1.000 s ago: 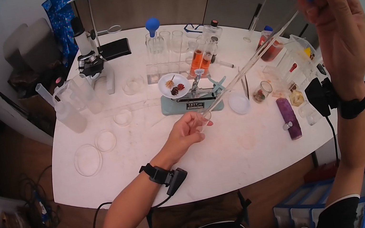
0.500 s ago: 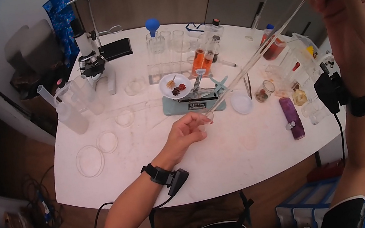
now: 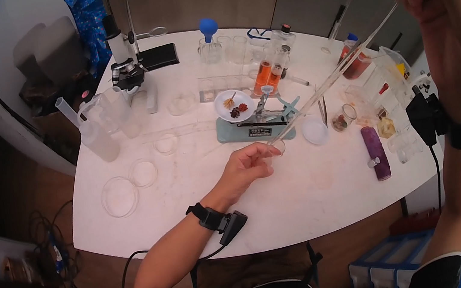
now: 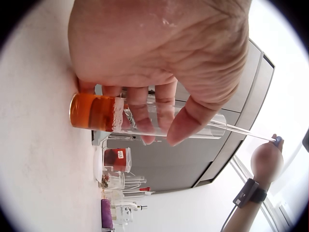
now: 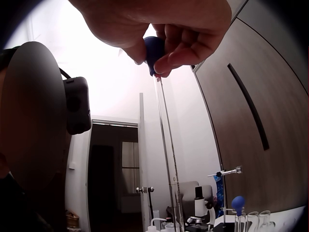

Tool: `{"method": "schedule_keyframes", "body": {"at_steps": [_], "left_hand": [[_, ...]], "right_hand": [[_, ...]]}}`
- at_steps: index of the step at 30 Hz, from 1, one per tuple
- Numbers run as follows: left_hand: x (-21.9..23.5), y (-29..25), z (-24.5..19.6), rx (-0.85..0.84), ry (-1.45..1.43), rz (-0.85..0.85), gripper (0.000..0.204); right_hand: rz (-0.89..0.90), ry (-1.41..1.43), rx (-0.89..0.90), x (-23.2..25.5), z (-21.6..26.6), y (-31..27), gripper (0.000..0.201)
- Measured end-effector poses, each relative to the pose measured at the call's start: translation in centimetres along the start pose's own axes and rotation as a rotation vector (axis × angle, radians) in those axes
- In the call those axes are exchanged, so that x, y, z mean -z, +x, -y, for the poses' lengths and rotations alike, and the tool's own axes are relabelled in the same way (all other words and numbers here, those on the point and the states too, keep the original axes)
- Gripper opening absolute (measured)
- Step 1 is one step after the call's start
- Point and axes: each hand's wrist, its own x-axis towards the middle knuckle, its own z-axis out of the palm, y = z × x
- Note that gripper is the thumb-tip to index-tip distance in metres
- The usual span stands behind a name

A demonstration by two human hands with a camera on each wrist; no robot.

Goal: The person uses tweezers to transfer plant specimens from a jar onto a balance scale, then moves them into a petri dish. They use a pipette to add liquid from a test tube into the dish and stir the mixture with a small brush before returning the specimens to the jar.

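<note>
My left hand (image 3: pixel 246 163) grips a clear glass cylinder between thumb and fingers, low over the front middle of the table. In the left wrist view, orange liquid (image 4: pixel 94 112) fills the cylinder's lower part, and its base is right at the tabletop. A long thin glass pipette (image 3: pixel 345 64) slants up and right from the cylinder's mouth. High at the upper right, my right hand (image 3: pixel 451 40) holds the blue rubber bulb (image 5: pixel 154 50) at the pipette's top end, with the thumb and fingers around it. Behind the left hand is a balance (image 3: pixel 256 131).
The balance's white dish (image 3: pixel 234 105) bears dried bits. Behind it stand orange-filled tubes (image 3: pixel 263 77) and a test tube rack. A microscope (image 3: pixel 122 58) and plastic bottles (image 3: pixel 101 142) are at left, petri dishes (image 3: pixel 120 196) nearer. At right lie a purple roll (image 3: pixel 376 153) and glassware.
My right hand has risen a little with the bulb, and the pipette's upper part has followed. The left hand keeps its hold on the cylinder. The head view has shifted slightly.
</note>
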Motion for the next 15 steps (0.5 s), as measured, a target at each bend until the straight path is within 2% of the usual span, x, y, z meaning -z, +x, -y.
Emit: {"method": "schedule_keyframes", "body": {"at_steps": [15], "left_hand": [[0.2,0.1,0.2,-0.007,-0.012,0.008,0.031]], "right_hand": [[0.041,-0.043,0.016,1.6,-0.9,0.6,0.037]]}}
